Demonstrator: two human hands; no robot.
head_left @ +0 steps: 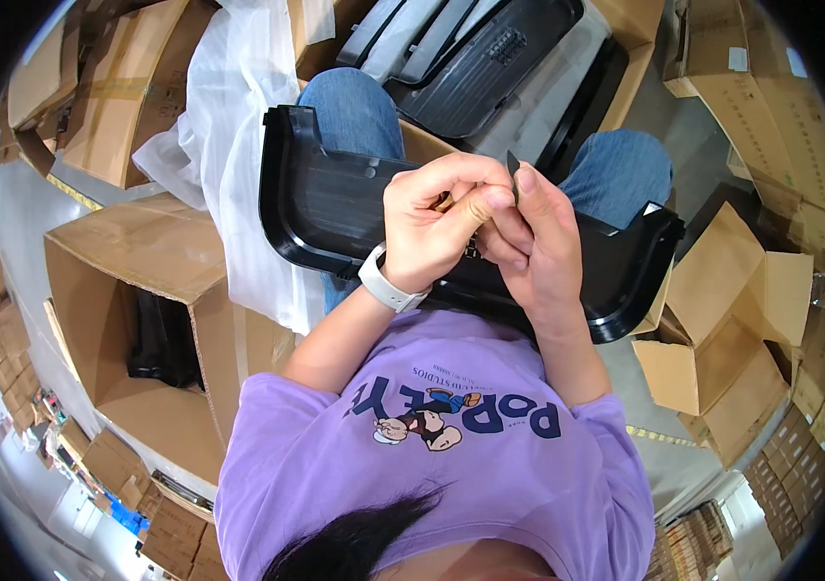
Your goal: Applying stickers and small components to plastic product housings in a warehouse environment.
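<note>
While dark lettering runs across the purple shirt, left hand and right hand meet at a small dark sliver (can't tell which grips it) over a black tray on the lap. Front carton has more black trays; whitish plastic wrap bunches by the lap tray's left end.

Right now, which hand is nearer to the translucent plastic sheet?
Left. The left hand is to the right of the plastic sheet, not touching it; the right hand is farther right, past the left hand.
</note>
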